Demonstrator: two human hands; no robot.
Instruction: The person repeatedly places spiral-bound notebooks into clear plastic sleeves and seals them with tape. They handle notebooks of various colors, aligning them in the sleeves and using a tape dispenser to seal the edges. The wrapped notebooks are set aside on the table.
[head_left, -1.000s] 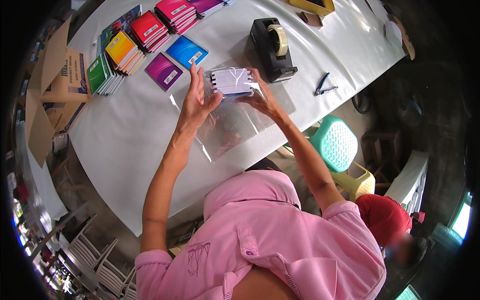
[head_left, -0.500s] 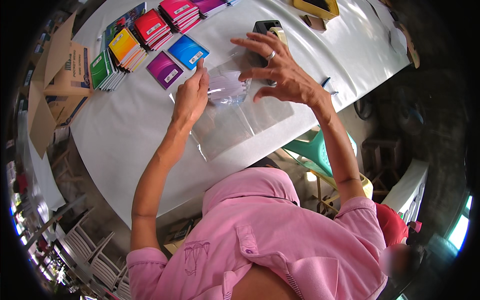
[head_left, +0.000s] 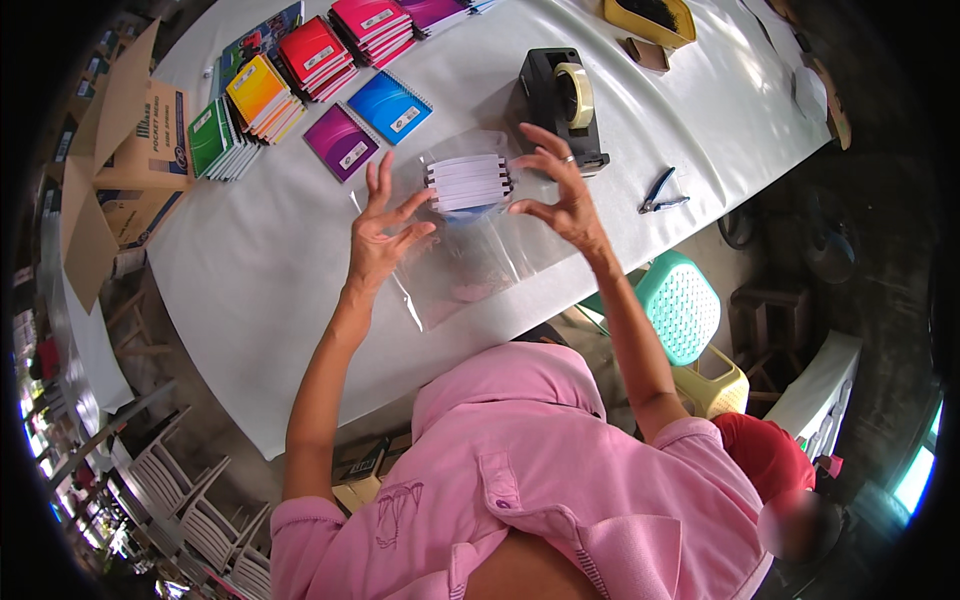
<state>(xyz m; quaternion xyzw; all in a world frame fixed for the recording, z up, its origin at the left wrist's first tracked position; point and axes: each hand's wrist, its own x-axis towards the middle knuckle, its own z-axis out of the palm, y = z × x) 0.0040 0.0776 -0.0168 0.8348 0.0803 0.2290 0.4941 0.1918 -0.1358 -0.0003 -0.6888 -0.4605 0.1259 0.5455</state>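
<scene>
A small stack of white-edged spiral notebooks (head_left: 468,182) sits inside the mouth of a clear plastic bag (head_left: 470,265) that lies on the white table (head_left: 260,270). My left hand (head_left: 385,225) has its fingers spread, with the thumb pressed against the stack's left side through the bag. My right hand (head_left: 560,190), a ring on one finger, pinches the stack's right side with thumb and forefinger. The stack is held between both hands, just above the table.
A black tape dispenser (head_left: 565,95) stands just behind my right hand, with blue-handled cutters (head_left: 660,190) to its right. Coloured notebooks (head_left: 300,90) lie in piles at the back left. An open cardboard box (head_left: 140,140) sits left, a green stool (head_left: 680,305) right, and a person in red (head_left: 770,460) lower right.
My right hand rose over the stack half a second ago and has come back down onto its right side. The stack now sits deeper in the bag's mouth.
</scene>
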